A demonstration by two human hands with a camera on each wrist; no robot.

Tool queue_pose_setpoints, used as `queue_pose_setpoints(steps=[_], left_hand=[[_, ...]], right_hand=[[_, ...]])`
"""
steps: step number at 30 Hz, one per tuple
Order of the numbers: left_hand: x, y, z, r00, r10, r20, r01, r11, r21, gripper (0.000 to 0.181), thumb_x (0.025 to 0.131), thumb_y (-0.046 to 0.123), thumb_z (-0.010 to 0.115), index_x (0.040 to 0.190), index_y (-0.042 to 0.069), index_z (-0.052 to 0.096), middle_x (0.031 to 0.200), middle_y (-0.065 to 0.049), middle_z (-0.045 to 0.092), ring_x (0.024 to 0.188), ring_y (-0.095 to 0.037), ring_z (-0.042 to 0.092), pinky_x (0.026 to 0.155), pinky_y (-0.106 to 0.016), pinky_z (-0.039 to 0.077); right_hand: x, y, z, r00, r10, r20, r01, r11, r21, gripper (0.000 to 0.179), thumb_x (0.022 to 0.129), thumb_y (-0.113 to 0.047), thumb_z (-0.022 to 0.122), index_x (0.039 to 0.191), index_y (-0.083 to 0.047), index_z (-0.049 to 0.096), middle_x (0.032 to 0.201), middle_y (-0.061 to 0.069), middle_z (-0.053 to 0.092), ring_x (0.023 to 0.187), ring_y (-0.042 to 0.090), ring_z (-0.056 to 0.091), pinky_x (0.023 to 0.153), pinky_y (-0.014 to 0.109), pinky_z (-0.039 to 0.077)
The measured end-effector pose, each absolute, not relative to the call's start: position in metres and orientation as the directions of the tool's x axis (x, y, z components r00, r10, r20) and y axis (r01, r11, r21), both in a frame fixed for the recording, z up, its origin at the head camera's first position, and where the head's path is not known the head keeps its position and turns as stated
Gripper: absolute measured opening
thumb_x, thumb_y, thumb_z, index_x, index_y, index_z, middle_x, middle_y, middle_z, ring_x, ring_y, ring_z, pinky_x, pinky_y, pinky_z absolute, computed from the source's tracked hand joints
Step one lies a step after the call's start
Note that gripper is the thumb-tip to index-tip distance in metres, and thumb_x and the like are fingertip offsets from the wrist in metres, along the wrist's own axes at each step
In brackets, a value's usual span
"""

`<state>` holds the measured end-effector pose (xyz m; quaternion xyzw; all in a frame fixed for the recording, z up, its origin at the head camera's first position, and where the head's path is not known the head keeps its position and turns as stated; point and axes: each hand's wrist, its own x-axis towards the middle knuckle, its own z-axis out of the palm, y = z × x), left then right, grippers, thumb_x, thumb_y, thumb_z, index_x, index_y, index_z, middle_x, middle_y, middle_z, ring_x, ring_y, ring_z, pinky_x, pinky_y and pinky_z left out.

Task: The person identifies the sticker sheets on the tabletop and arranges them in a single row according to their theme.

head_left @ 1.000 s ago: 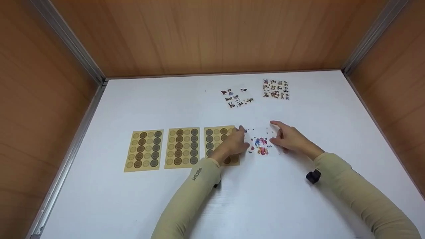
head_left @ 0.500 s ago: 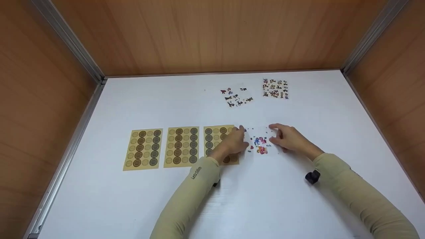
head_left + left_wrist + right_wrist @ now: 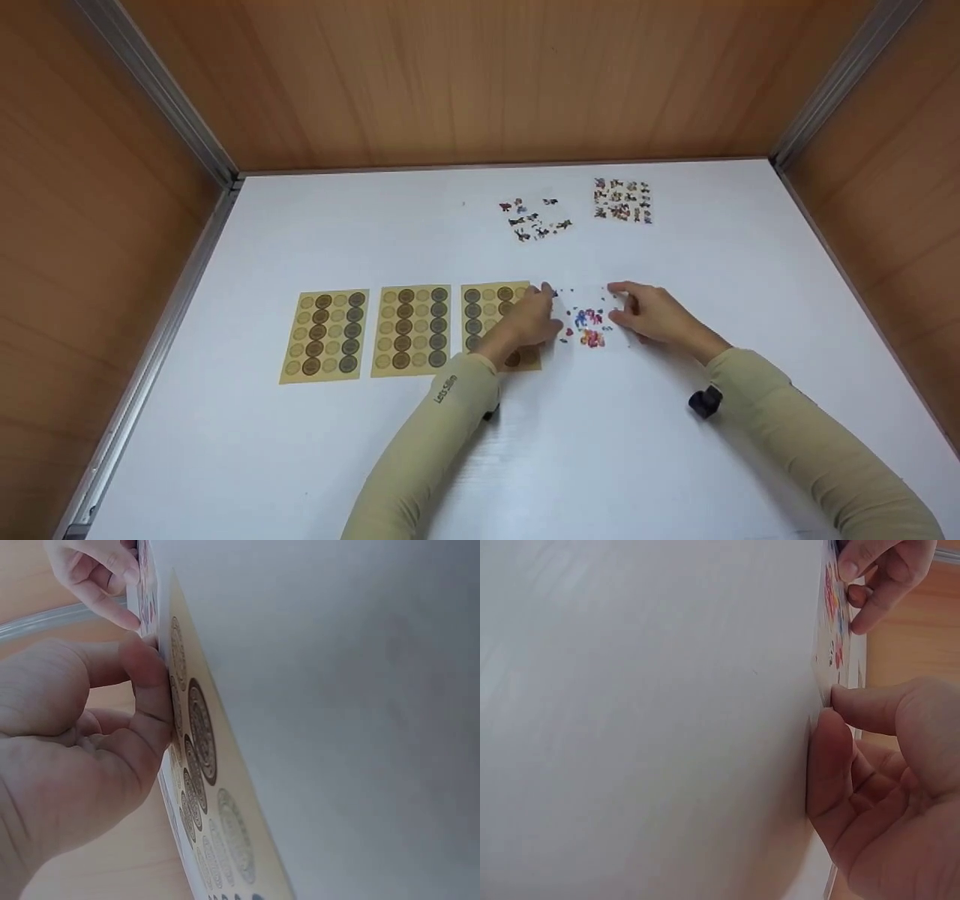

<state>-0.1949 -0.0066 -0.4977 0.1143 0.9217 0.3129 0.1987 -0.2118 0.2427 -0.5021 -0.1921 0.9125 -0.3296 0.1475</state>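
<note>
A clear sheet of colourful cartoon stickers (image 3: 591,337) lies flat on the white table between the two hands. At its left edge, my left hand (image 3: 526,319) rests with thumb and forefinger set apart, covering part of a gold sheet of coin stickers (image 3: 491,292). My right hand (image 3: 654,313) touches the clear sheet's right edge, forefinger near the upper corner and thumb lower down. In the right wrist view, the right thumb (image 3: 866,706) is right at the sheet's edge, other fingers bent against the table. The left wrist view shows the left fingertips (image 3: 146,664) low over the gold sheet.
Two more gold coin-sticker sheets, a middle one (image 3: 411,330) and a left one (image 3: 324,337), lie in a row to the left. Farther back lie two clear sticker sheets, a tilted one (image 3: 534,219) and a straighter one (image 3: 622,201). Wooden panels (image 3: 480,82) enclose the table (image 3: 375,457).
My right forefinger has come slightly down and closer along the clear sheet's right edge. The left hand stays in place, and the sheets lie as before.
</note>
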Motion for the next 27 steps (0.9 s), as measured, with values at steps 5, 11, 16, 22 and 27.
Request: queue_pose_setpoints(steps=[5,11,16,22,27], left_hand=[[-0.196,-0.006,-0.495,-0.892,0.336,-0.303,0.081,0.777,0.624,0.078,0.100,0.019,0.064,0.159,-0.004,0.018,0.157,-0.028,0.033,0.132,-0.032,0.052,0.114,-0.037,0.040],[-0.197,-0.008,-0.495,-0.885,0.373,-0.280,0.121,0.763,0.635,0.077,0.100,0.016,0.064,0.158,-0.006,0.019,0.148,-0.025,0.047,0.129,-0.030,0.054,0.112,-0.036,0.042],[-0.199,-0.012,-0.496,-0.878,0.411,-0.244,0.171,0.747,0.642,0.076,0.099,0.016,0.064,0.157,-0.007,0.022,0.122,-0.018,0.061,0.099,-0.023,0.060,0.099,-0.033,0.051],[-0.200,-0.013,-0.490,-0.859,0.447,-0.250,0.183,0.723,0.666,0.074,0.099,0.020,0.064,0.159,0.000,0.025,0.132,-0.018,0.058,0.113,-0.024,0.059,0.105,-0.033,0.047],[-0.202,-0.015,-0.474,-0.850,0.446,-0.279,0.147,0.711,0.688,0.069,0.099,0.022,0.067,0.158,0.009,0.034,0.143,-0.014,0.055,0.131,-0.026,0.053,0.115,-0.036,0.039]], right_hand=[[-0.211,0.242,-0.501,-0.888,-0.437,-0.144,-0.245,0.714,-0.656,0.052,0.098,-0.014,0.068,0.144,0.005,0.051,0.076,0.004,0.062,0.048,0.012,0.053,0.047,0.024,0.043],[-0.211,0.241,-0.502,-0.898,-0.417,-0.141,-0.242,0.736,-0.632,0.051,0.098,-0.015,0.068,0.143,0.004,0.054,0.076,0.002,0.062,0.052,0.012,0.051,0.048,0.024,0.042],[-0.212,0.241,-0.503,-0.899,-0.423,-0.115,-0.272,0.744,-0.611,0.049,0.097,-0.014,0.069,0.141,0.004,0.056,0.079,0.002,0.062,0.064,0.014,0.050,0.056,0.026,0.041],[-0.208,0.239,-0.498,-0.904,-0.406,-0.132,-0.232,0.728,-0.646,0.048,0.099,-0.014,0.066,0.142,0.003,0.055,0.087,0.008,0.066,0.059,0.014,0.055,0.051,0.025,0.046],[-0.207,0.233,-0.485,-0.923,-0.377,-0.081,-0.253,0.750,-0.612,0.042,0.100,-0.015,0.063,0.138,0.002,0.058,0.095,0.013,0.070,0.068,0.018,0.061,0.057,0.029,0.050]])
